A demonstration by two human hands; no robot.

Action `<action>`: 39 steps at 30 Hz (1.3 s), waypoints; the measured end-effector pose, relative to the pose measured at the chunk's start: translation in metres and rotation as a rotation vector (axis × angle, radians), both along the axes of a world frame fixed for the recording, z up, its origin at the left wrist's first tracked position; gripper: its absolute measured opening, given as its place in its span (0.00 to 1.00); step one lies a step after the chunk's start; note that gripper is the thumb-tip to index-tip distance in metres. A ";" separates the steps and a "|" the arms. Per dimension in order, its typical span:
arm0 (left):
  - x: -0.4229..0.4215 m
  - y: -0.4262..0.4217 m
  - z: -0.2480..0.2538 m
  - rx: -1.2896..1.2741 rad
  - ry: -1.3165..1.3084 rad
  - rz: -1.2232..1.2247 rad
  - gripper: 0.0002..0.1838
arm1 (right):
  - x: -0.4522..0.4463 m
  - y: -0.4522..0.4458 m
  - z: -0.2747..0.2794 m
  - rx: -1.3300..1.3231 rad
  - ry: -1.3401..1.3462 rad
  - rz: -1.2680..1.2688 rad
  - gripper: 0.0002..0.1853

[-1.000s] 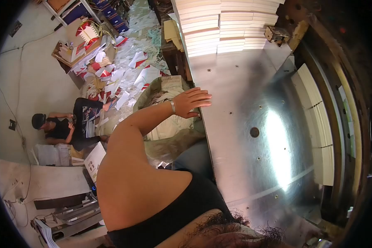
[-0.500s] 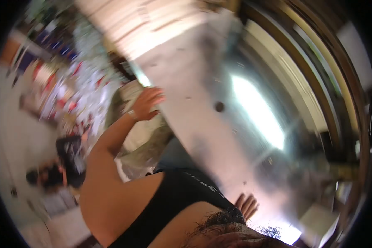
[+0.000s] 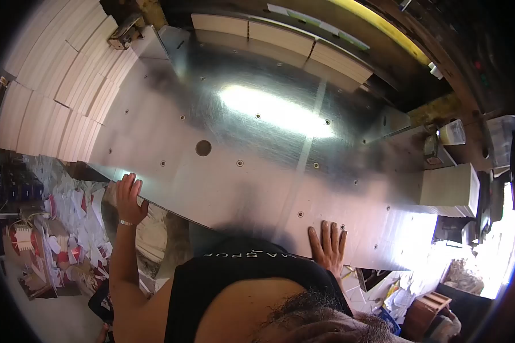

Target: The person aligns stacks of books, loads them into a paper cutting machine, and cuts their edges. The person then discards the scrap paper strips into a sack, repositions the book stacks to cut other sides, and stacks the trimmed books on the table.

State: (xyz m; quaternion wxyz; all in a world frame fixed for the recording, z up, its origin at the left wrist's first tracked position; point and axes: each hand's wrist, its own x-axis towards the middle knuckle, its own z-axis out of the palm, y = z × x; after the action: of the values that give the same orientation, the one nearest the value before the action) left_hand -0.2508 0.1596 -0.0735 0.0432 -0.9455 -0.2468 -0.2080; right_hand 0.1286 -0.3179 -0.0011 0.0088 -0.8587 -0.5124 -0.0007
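Observation:
A wide metal table [image 3: 212,188] with small round fittings and one larger dark hole spans the view. At its near left edge rests my left hand [image 3: 130,200], a band on the wrist, fingers over the edge and thumb apart, holding nothing. My right hand [image 3: 328,243] lies flat on the near right part of the metal, fingers spread and empty. Stacks of cut paper [image 3: 51,86] stand at the table's left end. Along the far side is a row of paper blocks [image 3: 280,40]. Another paper stack [image 3: 449,191] sits at the right end.
Paper scraps [image 3: 80,220] litter the floor at lower left, beside a sack [image 3: 157,234] below the table edge. A clear plastic container [image 3: 453,132] is at the right. A brown wooden box [image 3: 426,311] stands at lower right. Part of a seated person shows at lower left.
The view has swung right, so the table now lies across it and its right end shows. My right hand has come into view and lies on the metal. My left hand stays at the edge.

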 end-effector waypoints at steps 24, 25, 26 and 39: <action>0.033 0.002 0.076 -0.252 0.025 -0.073 0.33 | 0.007 0.005 0.003 -0.034 0.088 -0.023 0.39; 0.045 0.012 0.077 -0.272 -0.001 -0.065 0.31 | 0.010 0.015 0.015 0.004 0.175 -0.029 0.42; 0.062 0.019 0.080 -0.276 -0.032 -0.050 0.30 | 0.014 0.038 0.033 0.039 0.264 -0.035 0.45; 0.394 0.199 0.111 -0.294 0.178 -0.108 0.57 | 0.220 0.403 0.042 0.201 -0.063 0.151 0.67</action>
State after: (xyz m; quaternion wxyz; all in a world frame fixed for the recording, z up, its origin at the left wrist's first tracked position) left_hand 0.1428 0.3585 0.0372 -0.0849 -0.9682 -0.2187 -0.0872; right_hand 0.3490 0.0851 0.0405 0.0788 -0.8119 -0.5730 -0.0785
